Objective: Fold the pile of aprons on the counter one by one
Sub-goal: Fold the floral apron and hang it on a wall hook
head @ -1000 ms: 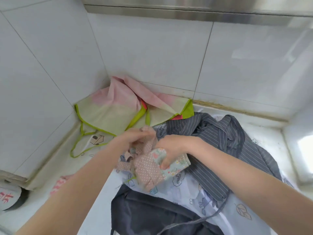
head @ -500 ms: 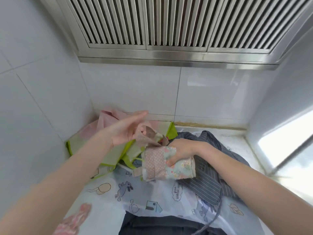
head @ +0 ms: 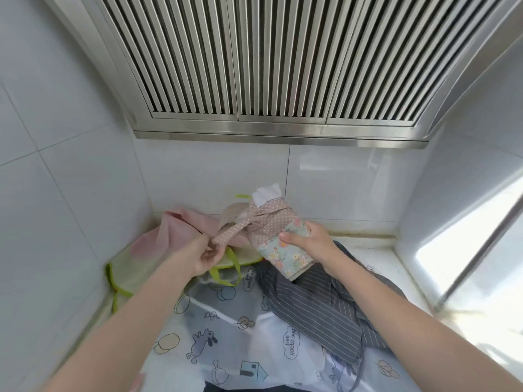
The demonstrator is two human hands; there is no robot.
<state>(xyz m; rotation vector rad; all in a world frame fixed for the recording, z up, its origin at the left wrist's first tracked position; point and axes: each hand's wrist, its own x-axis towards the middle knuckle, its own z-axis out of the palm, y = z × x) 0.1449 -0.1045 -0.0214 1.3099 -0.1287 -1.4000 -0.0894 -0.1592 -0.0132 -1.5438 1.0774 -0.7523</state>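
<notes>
The right hand [head: 307, 244] grips a folded bundle of pale floral and pink polka-dot cotton apron [head: 278, 239], thumb across the floral face, holding it raised above the table [head: 376, 251]. A white lining tab stands at the bundle's upper end. The left hand [head: 208, 254] pinches the end of the bundle's pink polka-dot fabric strap [head: 230, 236], fingers curled round it; the strap runs taut from the hand to the bundle.

Relative to the raised bundle:
- Directly below: a crumpled grey pinstriped cloth apron [head: 319, 304], lying on the table.
- Below and toward the person: a white translucent apron printed with cartoon animals and leaves [head: 226, 335], spread flat, partly under the grey one.
- Left and behind, in the wall corner: a pink and pale-green apron with lime-green trim [head: 147, 250], heaped against the white tiles.
- Above: a slatted stainless-steel range hood [head: 268, 66].
</notes>
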